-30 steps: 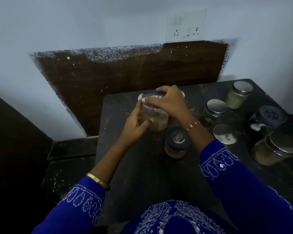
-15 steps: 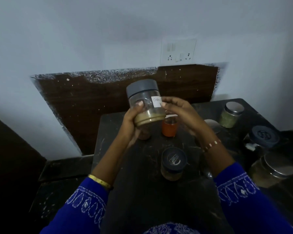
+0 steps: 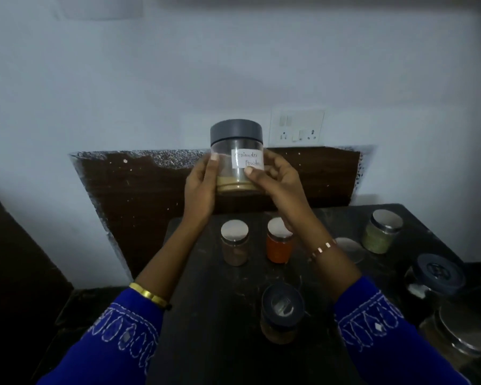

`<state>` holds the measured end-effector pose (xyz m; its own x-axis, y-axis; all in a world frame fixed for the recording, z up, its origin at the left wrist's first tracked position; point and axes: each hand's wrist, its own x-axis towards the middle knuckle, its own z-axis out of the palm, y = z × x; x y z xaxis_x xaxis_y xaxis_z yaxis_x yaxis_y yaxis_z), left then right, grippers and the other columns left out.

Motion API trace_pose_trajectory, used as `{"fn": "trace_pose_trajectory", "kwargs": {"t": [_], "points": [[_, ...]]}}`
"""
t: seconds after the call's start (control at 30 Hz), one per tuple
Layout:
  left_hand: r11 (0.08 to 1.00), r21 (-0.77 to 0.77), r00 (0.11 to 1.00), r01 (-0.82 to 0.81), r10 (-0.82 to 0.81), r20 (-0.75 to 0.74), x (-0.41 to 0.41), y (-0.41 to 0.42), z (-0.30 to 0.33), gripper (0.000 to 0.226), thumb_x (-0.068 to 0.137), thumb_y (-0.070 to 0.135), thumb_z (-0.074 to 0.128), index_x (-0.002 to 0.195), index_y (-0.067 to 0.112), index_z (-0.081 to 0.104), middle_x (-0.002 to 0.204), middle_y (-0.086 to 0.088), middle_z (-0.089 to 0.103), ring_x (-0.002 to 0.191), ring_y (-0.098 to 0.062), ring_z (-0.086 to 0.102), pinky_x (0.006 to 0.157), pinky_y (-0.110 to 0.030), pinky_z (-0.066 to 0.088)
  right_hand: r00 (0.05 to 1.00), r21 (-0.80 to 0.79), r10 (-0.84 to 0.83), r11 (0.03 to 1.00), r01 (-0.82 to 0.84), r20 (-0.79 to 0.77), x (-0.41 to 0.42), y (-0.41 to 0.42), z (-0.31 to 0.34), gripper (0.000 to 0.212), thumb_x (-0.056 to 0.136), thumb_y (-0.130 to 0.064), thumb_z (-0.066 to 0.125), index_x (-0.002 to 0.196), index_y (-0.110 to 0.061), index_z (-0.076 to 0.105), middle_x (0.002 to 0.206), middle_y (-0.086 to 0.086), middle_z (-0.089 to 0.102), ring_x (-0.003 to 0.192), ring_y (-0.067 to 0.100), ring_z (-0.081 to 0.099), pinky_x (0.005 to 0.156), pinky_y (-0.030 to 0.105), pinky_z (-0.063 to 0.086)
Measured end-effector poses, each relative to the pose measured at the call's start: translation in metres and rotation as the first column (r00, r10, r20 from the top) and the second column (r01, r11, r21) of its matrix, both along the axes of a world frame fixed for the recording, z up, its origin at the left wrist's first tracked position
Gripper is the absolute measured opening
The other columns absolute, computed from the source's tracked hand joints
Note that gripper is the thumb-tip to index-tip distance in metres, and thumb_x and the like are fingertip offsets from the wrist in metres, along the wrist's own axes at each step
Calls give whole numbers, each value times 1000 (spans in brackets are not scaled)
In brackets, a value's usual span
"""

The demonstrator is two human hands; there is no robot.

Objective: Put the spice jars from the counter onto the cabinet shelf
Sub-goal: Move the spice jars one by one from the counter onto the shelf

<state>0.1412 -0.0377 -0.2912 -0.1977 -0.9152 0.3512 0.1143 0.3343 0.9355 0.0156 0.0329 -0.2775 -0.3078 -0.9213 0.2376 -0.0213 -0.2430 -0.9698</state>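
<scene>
A clear jar (image 3: 236,151) with a grey lid, a white handwritten label and tan powder at its bottom is held upright in the air, above the back edge of the dark counter (image 3: 206,315). My left hand (image 3: 200,187) grips its left side and my right hand (image 3: 272,179) grips its right side, thumb on the label. Below stand a brown-spice jar (image 3: 234,245) and an orange-spice jar (image 3: 278,247), both with steel lids. A dark-lidded jar (image 3: 281,312) sits nearer me. No cabinet shelf is visible.
More jars crowd the counter's right side: a green-spice jar (image 3: 382,232), a steel lid (image 3: 350,250) behind my right wrist, a dark-lidded jar (image 3: 436,275) and a large steel-lidded jar (image 3: 461,334). A switch plate (image 3: 297,126) is on the wall above a brown backsplash (image 3: 139,195).
Both hands lifted the grey-lidded jar off the counter and raised it upright toward the wall. The view tilted up, and the brown and orange jars behind it came into sight.
</scene>
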Motion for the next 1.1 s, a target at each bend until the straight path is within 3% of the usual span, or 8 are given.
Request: {"fn": "trace_pose_trajectory", "kwargs": {"t": [0.1,0.33,0.47,0.57,0.63,0.83,0.97,1.1], "points": [[976,-192,994,-102,109,28,1,-17,45,35,98,29,38,122,7,53,101,2,62,90,-3,59,73,-12,51,998,-123,-45,992,40,-41,1,-18,39,62,81,-17,68,136,-19,40,124,12,59,109,20,61,83,26,56],[835,-493,966,-243,254,-45,-3,-45,164,32,99,27,37,118,11,56,105,2,59,86,-2,55,66,0,44,968,-408,-185,907,100,-173,1,-53,144,63,80,-24,70,134,-24,40,122,0,57,102,11,59,74,14,55],[764,-585,959,-271,268,-94,-5,-50,226,27,97,28,42,116,14,57,98,7,59,83,1,56,63,-1,44,969,-505,-201,857,103,-143,-4,-66,205,67,77,-22,74,135,-18,40,121,11,61,104,22,63,84,33,57],[738,-614,957,-278,269,-110,-7,-51,266,31,97,29,42,121,14,56,101,8,59,86,1,55,70,-2,42,971,-563,-195,822,85,-137,-4,-73,243,67,77,-20,74,135,-16,41,117,13,62,97,20,64,82,30,57],[746,-610,961,-267,254,-109,-8,-55,291,34,97,29,42,124,14,55,105,2,61,91,-6,56,78,-13,44,961,-591,-222,803,85,-164,-5,-81,266,66,78,-22,73,135,-18,41,114,12,63,91,17,64,75,23,55],[783,-580,964,-225,265,-17,-7,-90,338,43,92,34,46,129,14,53,125,-9,60,111,-23,57,101,-38,44,917,-615,-308,783,93,-253,-6,-116,313,67,77,-25,74,135,-18,41,118,10,62,94,20,65,79,28,54],[807,-557,967,-198,254,25,-4,-114,345,41,93,28,49,133,16,44,120,-11,59,106,-26,59,91,-34,46,862,-621,-372,779,87,-345,-1,-142,325,68,78,-24,73,136,-17,38,107,1,57,89,16,60,59,4,45],[808,-563,956,-174,275,99,-2,-140,342,38,94,20,47,132,17,44,122,-12,60,112,-27,58,90,-34,46,817,-567,-377,820,75,-437,1,-169,331,65,79,-20,72,135,-13,38,115,9,60,101,21,60,66,17,45]]}}
